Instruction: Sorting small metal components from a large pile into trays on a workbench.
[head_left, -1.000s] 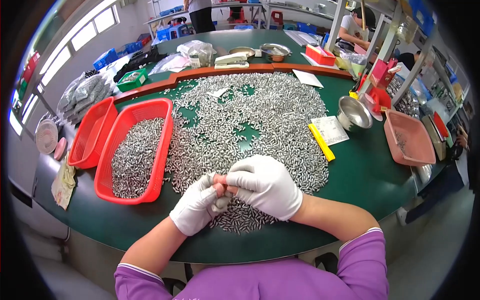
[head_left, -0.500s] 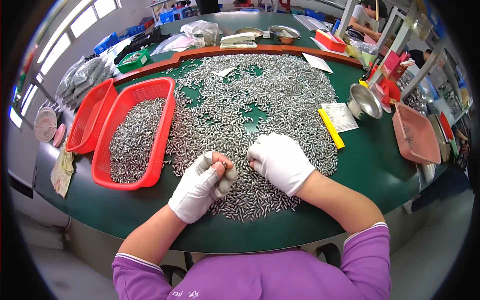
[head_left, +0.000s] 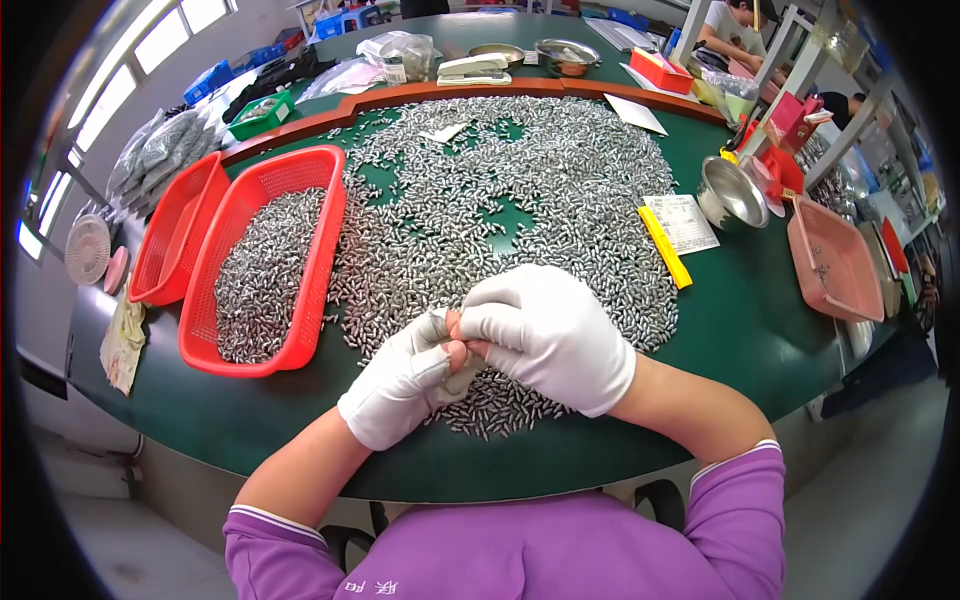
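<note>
Green counter (head_left: 760, 330) filled most of the view, and across it lay a broad spread of small metal pieces (head_left: 520, 200), by far the greater share apparently not yet sorted. A red basket (head_left: 330, 240) at the left held a shallower heap of the same pieces, so the work looked partly done with much left. A second red basket (head_left: 165, 250), nested behind it, showed nothing inside. To the right sat a pink tray (head_left: 830, 265), a steel bowl (head_left: 730, 195), a yellow bar (head_left: 665, 247) and a paper slip (head_left: 685, 222), all apart from the hands and not blocking them. The right hand (head_left: 550, 335), gloved in white, curled over the near edge of the spread; the left hand (head_left: 405, 385) met it. Their fingers (head_left: 445, 350) were pinched together, apparently on a few pieces, though the glove hid the grip itself.
</note>
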